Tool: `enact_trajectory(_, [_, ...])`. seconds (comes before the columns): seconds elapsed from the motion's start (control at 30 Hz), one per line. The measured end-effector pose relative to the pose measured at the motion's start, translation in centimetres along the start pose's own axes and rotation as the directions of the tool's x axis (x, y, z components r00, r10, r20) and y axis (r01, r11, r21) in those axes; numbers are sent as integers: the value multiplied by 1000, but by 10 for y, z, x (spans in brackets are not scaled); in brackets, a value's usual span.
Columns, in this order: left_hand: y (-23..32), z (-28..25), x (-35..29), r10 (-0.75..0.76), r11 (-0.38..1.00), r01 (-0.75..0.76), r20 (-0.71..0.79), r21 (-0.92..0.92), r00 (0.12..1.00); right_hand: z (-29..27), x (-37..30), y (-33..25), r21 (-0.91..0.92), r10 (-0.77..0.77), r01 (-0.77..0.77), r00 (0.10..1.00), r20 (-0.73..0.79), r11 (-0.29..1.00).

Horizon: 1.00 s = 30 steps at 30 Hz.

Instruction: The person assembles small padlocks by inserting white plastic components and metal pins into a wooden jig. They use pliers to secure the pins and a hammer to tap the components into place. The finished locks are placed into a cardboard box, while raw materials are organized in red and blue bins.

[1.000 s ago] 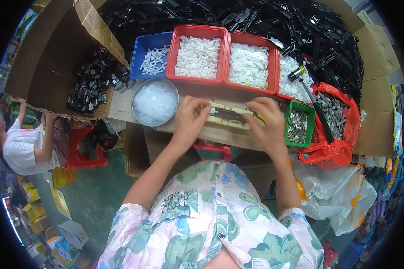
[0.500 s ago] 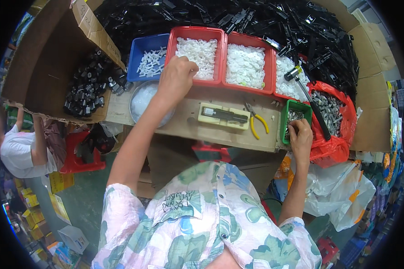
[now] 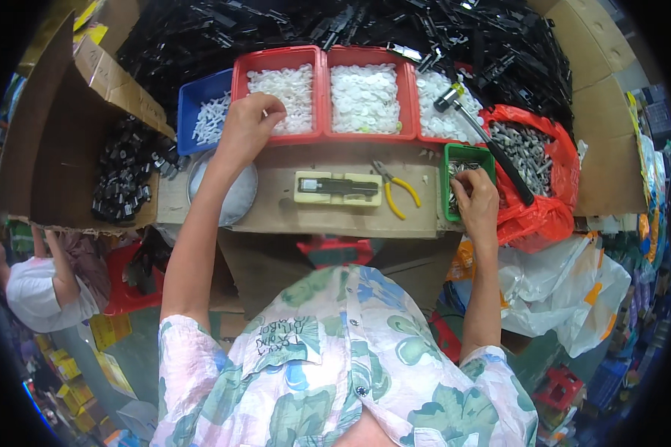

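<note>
My left hand (image 3: 250, 128) hovers at the near left part of a red bin (image 3: 278, 138) of small white plastic parts, fingers curled and thumb drawn in. What it holds, if anything, is too small to make out. At the right, my right hand (image 3: 476, 200) has its fingertips closed over a green tray (image 3: 489, 158) of small metal pieces; the pinch hides what is between them. Between my hands lies a cream block fixture (image 3: 306, 197) with a black part (image 3: 350, 188) set in it. Next to it rest yellow-handled pliers (image 3: 404, 195).
A blue bin (image 3: 184, 112) with white pieces, a second red bin (image 3: 371, 135) of white discs and a round dish (image 3: 231, 195) stand nearby. A hammer (image 3: 503, 160) leans by a red bag (image 3: 566, 179). Black parts (image 3: 276, 30) heap behind. A person (image 3: 48, 287) sits at left.
The whole view has shifted, so the bench sits further left in it. My left fingers have loosened a little over the red bin; my right hand stays at the green tray.
</note>
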State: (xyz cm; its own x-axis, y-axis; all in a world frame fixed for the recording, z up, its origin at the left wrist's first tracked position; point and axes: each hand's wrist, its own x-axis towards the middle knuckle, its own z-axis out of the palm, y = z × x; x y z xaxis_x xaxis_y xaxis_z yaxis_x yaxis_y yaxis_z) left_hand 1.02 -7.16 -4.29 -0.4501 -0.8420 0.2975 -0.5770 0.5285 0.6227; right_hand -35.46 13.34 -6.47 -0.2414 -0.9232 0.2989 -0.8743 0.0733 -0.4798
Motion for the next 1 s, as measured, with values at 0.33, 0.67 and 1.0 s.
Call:
enact_trajectory(0.33, [70, 19, -55, -316, 639, 319, 139, -700, 939, -12, 1, -12, 57, 133, -133, 991, -1, 990])
enact_trajectory(0.67, [108, 74, -89, -381, 150, 488, 405, -860, 831, -5, -6, -118, 512, -163, 140, 987, -1, 848])
enact_trajectory(1.0, [122, 78, -93, -444, 170, 474, 362, -864, 820, 23, -12, -130, 434, -302, 311, 949, -93, 846])
